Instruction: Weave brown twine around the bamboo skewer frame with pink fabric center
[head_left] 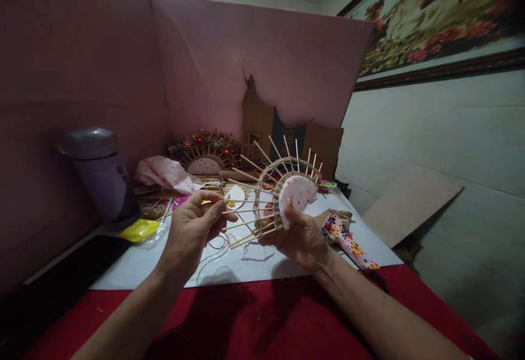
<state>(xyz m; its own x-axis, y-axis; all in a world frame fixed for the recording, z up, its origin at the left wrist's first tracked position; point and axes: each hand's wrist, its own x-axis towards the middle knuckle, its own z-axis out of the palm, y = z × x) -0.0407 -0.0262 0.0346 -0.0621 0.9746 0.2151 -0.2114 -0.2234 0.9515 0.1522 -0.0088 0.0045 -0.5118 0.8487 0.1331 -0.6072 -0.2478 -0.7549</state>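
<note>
My right hand [301, 237] grips a half-round woven craft piece [302, 195] by its lower part, thumb on the pink dotted cloth at its centre. Thin wooden sticks fan out from the cloth, and twine is woven around them in two arcs. The fingers of my left hand [194, 220] are pinched at the outer end of one wooden stick [246, 201] on the left side of the piece. Both hands hold the piece above the white table sheet. Part of its lower edge is hidden behind my right hand.
A finished-looking fan piece with coloured flowers [205, 157] stands at the back beside crumpled dotted cloth [166, 174]. A purple bottle [102, 179] and yellow packet [140, 230] are at left. A flower-patterned glue gun-like object [348, 242] lies at right; torn cardboard [258, 130] stands behind.
</note>
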